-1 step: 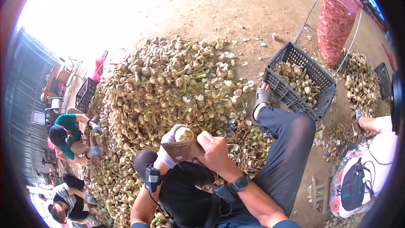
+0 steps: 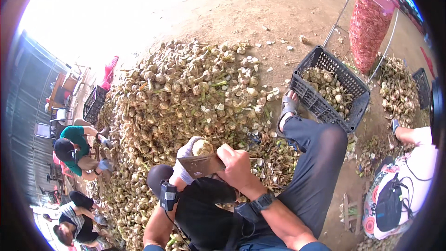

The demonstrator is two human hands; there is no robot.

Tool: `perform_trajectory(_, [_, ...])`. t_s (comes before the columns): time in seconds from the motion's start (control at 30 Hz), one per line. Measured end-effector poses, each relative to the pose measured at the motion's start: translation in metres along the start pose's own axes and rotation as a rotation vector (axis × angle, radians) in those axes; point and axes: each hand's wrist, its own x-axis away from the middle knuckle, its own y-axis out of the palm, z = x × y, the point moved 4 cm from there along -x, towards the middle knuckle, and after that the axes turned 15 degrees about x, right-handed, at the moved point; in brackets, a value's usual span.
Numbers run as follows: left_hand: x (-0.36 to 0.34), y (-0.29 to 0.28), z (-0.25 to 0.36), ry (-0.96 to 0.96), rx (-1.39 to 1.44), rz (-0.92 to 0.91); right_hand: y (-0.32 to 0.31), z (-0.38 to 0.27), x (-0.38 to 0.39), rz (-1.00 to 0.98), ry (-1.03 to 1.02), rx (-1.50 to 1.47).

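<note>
My left hand (image 2: 182,162), in a pale glove, is closed around a round, cream-coloured bulb (image 2: 202,148) that looks like garlic. Bare-skinned, my right hand (image 2: 237,167) grips a knife (image 2: 202,165) with a broad, rectangular dark blade. The blade lies across the near side of the bulb, between my two hands; whether its edge touches the bulb I cannot tell. The knife's handle is hidden in my right fist. Both hands are above my lap, just in front of a large heap of bulbs (image 2: 181,88) with dry brownish stems.
Beyond my right foot stands a black plastic crate (image 2: 332,88) holding bulbs. Behind it a red mesh sack (image 2: 369,32) hangs on a metal frame. Co-workers sit at the left, one in a green shirt (image 2: 76,144); another person (image 2: 404,190) is close at the right. Trimmings (image 2: 274,162) litter the ground.
</note>
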Motion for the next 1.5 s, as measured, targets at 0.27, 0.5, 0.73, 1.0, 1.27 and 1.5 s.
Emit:
perform_trajectory(0.27, [-0.008, 0.020, 0.017, -0.148, 0.050, 0.008, 0.034, 0.048, 0.019, 0.087, 0.122, 0.034])
perform_trajectory(0.5, [-0.008, 0.037, 0.015, -0.143, 0.284, -0.010, 0.076, 0.112, 0.051, 0.149, 0.839, -0.456])
perform_trajectory(0.73, [-0.007, 0.028, 0.010, -0.026, 0.839, 0.120, 0.085, 0.030, 0.039, -0.246, 1.041, -1.774])
perform_trajectory(1.0, [-0.011, 0.017, 0.037, 0.310, -0.275, 0.104, 0.031, 0.061, 0.015, -0.012, 0.944, -1.338])
perform_trajectory(1.27, [-0.008, 0.009, -0.006, -0.206, 0.177, 0.143, 0.006, 0.047, 0.000, 0.007, 0.410, -0.529])
perform_trajectory(1.5, [-0.010, 0.003, -0.003, -0.275, 0.367, 0.165, 0.103, 0.104, 0.095, -0.426, 0.662, 0.018])
